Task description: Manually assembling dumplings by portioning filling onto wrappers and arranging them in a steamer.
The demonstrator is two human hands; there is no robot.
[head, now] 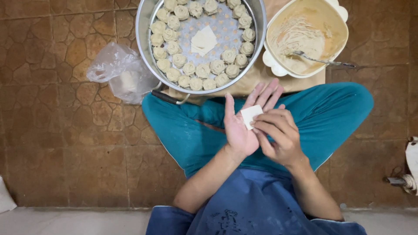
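The left hand (242, 126) lay open, palm up, at frame centre, a square wrapper (251, 116) resting on its fingers. The right hand (281, 135) pinched the wrapper's edge with its fingertips. Above them, a steamer (143, 26) held a ring of dumplings (202, 69), spare wrappers (203, 41) in its middle. At upper right stood a bowl (342, 26) with a spoon (324, 61); at upper left, a plastic bag (122, 72).

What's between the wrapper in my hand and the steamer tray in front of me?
Nothing visible. The wrapper lies on the left hand, with the right hand pinching its edge. Only a knee and bare floor lie between it and the tray.
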